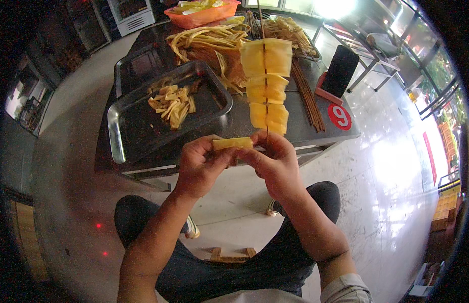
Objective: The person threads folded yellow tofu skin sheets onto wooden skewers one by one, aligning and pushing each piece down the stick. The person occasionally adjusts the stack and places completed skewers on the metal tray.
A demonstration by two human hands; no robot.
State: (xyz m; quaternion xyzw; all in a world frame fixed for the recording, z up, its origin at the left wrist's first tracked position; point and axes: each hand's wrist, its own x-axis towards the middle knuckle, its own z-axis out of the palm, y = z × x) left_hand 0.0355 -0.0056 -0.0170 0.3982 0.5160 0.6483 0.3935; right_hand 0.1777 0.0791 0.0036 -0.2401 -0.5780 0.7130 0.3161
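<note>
A small folded strip of yellow food, possibly tofu skin (233, 143), spans the gap between my two hands. My left hand (201, 164) pinches its left end between thumb and fingers. My right hand (276, 163) touches the right end with its thumb and fingertips and also grips the lower part of a thin skewer (267, 99). The skewer stands upright, its tip pointing away from me. Several folded yellow sheets (267, 58) are threaded along it, the widest near the tip. The skewer's lower end is hidden by my right hand.
On the dark table (253, 117), a metal tray (132, 132) holds folded yellow pieces (174, 104). Behind it lie long yellow strips (208, 39) and an orange basket (204, 15). Bare skewers (307, 98) lie at right, beside a phone-like dark slab (341, 72) on a stand and a red number sticker (339, 116).
</note>
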